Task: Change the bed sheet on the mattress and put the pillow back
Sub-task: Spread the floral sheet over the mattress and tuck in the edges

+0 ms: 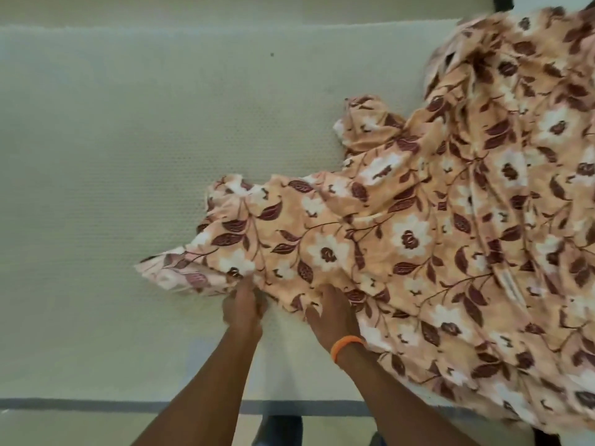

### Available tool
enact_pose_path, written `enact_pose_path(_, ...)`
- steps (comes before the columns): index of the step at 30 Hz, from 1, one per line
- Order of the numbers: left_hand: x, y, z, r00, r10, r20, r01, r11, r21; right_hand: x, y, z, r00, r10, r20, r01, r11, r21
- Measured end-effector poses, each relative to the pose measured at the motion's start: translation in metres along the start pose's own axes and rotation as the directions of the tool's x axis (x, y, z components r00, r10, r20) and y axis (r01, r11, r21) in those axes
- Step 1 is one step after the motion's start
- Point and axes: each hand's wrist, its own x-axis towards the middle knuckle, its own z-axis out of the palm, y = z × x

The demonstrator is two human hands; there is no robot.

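Observation:
A peach bed sheet [434, 220] with white flowers and dark red leaves lies bunched over the right half of the bare, pale green mattress [128, 156]. Its near left corner trails toward the middle. My left hand [243, 309] pinches the sheet's near edge close to that corner. My right hand [331, 312], with an orange band on the wrist, grips the same edge a little to the right, its fingertips buried in the cloth. No pillow is in view.
The mattress's near edge with a grey stripe [96, 405] runs along the bottom. The far edge meets a pale wall at the top. A dark post [502, 3] stands at the far right corner. My feet show below the near edge.

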Motion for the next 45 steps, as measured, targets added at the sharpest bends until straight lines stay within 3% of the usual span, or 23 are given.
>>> enact_pose_path(2,0.01,0.022,-0.003,0.984,0.038,0.177,-0.032,0.999,-0.037,-0.005,-0.026,0.023,1.0,-0.006,-0.004,0.006,1.0,-0.008)
enact_pose_path(5,0.011,0.05,-0.005,0.963,0.067,0.262,-0.041,0.994,-0.102,-0.012,-0.063,0.041,0.988,-0.065,-0.14,0.047,0.99,-0.13)
enact_pose_path(8,0.0,0.064,-0.012,0.893,0.169,0.417,-0.191,0.981,0.011,-0.005,-0.094,0.046,0.941,-0.164,-0.295,0.115,0.977,-0.178)
enact_pose_path(10,-0.008,0.068,-0.019,0.809,0.175,0.561,-0.275,0.956,0.098,0.013,-0.104,0.04,0.913,-0.174,-0.369,0.141,0.983,-0.116)
enact_pose_path(12,-0.005,0.074,-0.031,0.781,0.169,0.602,-0.31,0.941,0.138,0.033,-0.103,0.024,0.92,-0.142,-0.366,0.156,0.988,0.01)
enact_pose_path(15,0.013,0.076,-0.051,0.814,0.123,0.568,-0.234,0.964,0.128,0.052,-0.092,-0.006,0.96,-0.238,-0.146,0.244,0.969,0.028)
enact_pose_path(17,0.021,0.069,-0.061,0.848,0.113,0.518,-0.2,0.973,0.114,0.05,-0.088,-0.021,0.974,-0.223,-0.05,0.226,0.971,0.075)
enact_pose_path(20,0.022,0.053,-0.067,0.878,0.075,0.473,-0.12,0.991,0.066,0.044,-0.081,-0.034,0.993,-0.017,-0.115,0.051,0.952,0.301)
enact_pose_path(22,0.02,0.048,-0.069,0.905,0.038,0.424,-0.042,0.999,0.0,0.043,-0.074,-0.038,0.981,0.094,-0.171,-0.029,0.937,0.349)
enact_pose_path(27,0.023,0.044,-0.089,0.985,0.074,0.155,-0.052,0.989,-0.137,0.024,-0.054,-0.044,0.955,0.175,-0.241,-0.132,0.974,0.184)
enact_pose_path(31,0.003,0.043,-0.126,0.987,0.102,0.127,-0.098,0.995,-0.037,-0.01,-0.057,-0.048,0.94,0.188,-0.283,-0.174,0.982,0.077)
enact_pose_path(33,-0.012,0.047,-0.145,0.991,0.017,0.136,-0.014,1.0,-0.023,-0.03,-0.064,-0.05,0.938,0.186,-0.293,-0.189,0.982,0.017)
enact_pose_path(36,-0.034,0.069,-0.169,0.991,-0.067,0.115,0.075,0.995,-0.071,-0.064,-0.082,-0.062,0.906,0.187,-0.379,-0.173,0.982,0.073)
enact_pose_path(41,-0.079,0.125,-0.202,0.991,0.127,0.04,-0.121,0.983,-0.137,-0.122,-0.103,-0.085,0.893,0.313,-0.323,-0.303,0.949,0.081)
enact_pose_path(45,-0.128,0.156,-0.223,0.959,0.244,0.148,-0.212,0.956,-0.203,-0.155,-0.1,-0.097,0.853,0.444,-0.276,-0.433,0.896,0.103)
